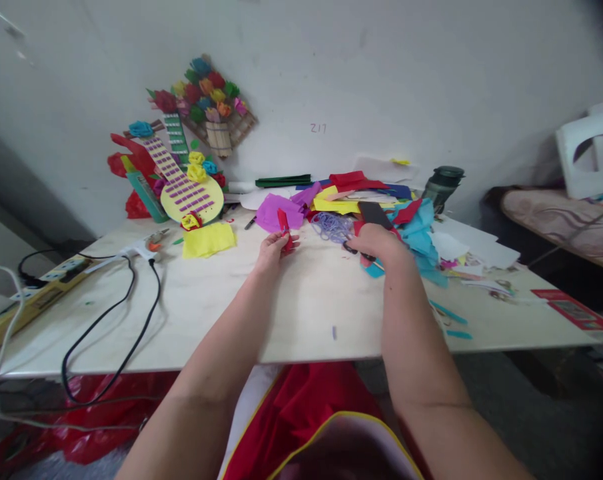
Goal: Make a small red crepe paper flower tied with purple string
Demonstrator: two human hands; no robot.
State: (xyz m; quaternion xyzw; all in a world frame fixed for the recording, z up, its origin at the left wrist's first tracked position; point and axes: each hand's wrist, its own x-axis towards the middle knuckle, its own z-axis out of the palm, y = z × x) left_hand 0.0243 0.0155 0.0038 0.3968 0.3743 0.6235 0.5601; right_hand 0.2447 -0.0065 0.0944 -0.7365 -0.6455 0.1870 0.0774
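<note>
My left hand (275, 249) is closed around a small red paper piece (284, 223) held upright above the pale wooden table (221, 300). My right hand (378, 243) is closed on a pair of scissors (358, 252), whose dark handles show under the fingers at the edge of a pile of coloured paper (411, 227). A tangle of purple thread (331, 227) lies between the two hands. A magenta paper sheet (278, 212) sits just behind the left hand.
A paper guitar craft (184, 187) and a paper flower bouquet (206, 100) lean on the wall at back left. A yellow paper (208, 240), a power strip (51, 273) with black cables, a dark bottle (444, 183) and a red booklet (574, 310) lie around.
</note>
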